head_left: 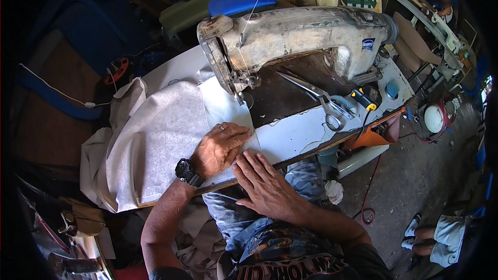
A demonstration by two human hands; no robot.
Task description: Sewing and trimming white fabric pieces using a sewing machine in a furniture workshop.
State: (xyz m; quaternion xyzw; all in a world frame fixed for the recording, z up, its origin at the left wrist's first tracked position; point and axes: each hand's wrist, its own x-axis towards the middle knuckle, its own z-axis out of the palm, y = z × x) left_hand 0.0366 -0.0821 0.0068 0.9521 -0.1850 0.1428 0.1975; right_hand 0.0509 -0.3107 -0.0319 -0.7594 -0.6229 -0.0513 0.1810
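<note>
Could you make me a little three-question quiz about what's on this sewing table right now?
1. True or false: both hands lie flat on the white fabric.
2. What lies on the table to the right of the needle: A scissors, B hammer, C iron?
3. Which wrist bears the black watch?

Key:
1. True: left hand and right hand press it at the table edge, before the sewing machine.
2. A, the scissors.
3. The left.

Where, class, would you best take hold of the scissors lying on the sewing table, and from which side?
Probably by the looped handles of the scissors, coming from the table's front edge. The loops lie nearest the person, open and clear, while the closed blades point away toward the sewing machine, close under its arm.
</note>
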